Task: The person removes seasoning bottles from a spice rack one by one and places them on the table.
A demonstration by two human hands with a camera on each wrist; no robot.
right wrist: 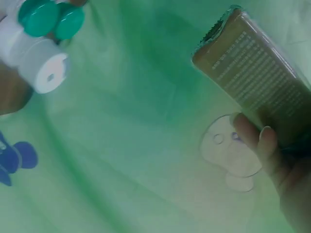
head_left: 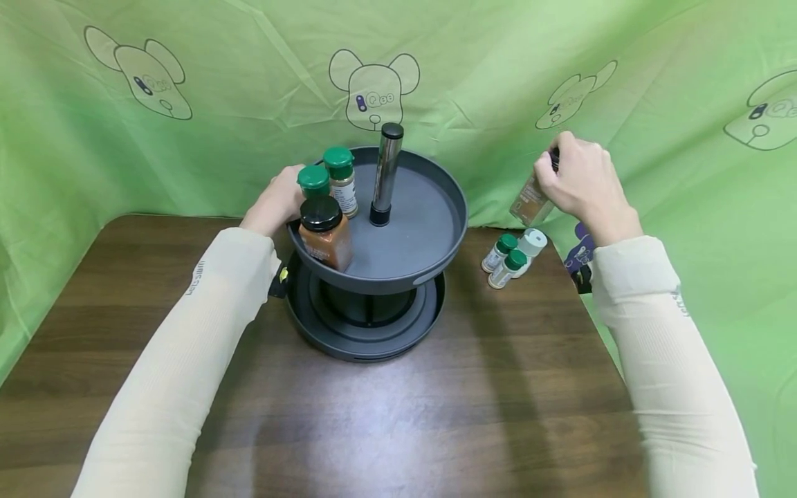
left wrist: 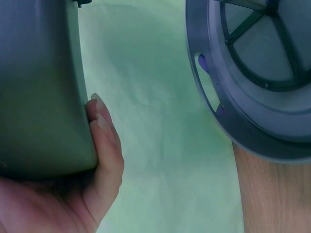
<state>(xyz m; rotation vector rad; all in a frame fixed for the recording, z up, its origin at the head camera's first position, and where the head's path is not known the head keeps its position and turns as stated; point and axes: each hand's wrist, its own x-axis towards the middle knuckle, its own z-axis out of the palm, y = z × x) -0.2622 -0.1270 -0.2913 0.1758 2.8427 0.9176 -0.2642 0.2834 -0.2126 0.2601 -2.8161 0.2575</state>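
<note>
A two-tier grey turntable rack stands mid-table, its upper tray (head_left: 411,228) over a lower tray (head_left: 367,339). My left hand (head_left: 281,200) grips the upper tray's left rim; in the left wrist view its fingers (left wrist: 108,150) curl against the tray's outer wall. Beside that hand, the tray carries a green-capped jar (head_left: 313,181), another green-capped jar (head_left: 341,181) and a black-capped spice jar (head_left: 326,238) with orange-brown contents. Raised at the right, my right hand (head_left: 582,180) holds a brown spice bottle (head_left: 530,200) by its dark top, base tilted down to the left.
Below the held bottle, a white-capped bottle (head_left: 532,243) and two green-capped jars (head_left: 496,256) stand near the table's right edge. A metal post (head_left: 387,173) rises from the upper tray. Green printed cloth (head_left: 261,138) hangs behind the wooden table (head_left: 386,429).
</note>
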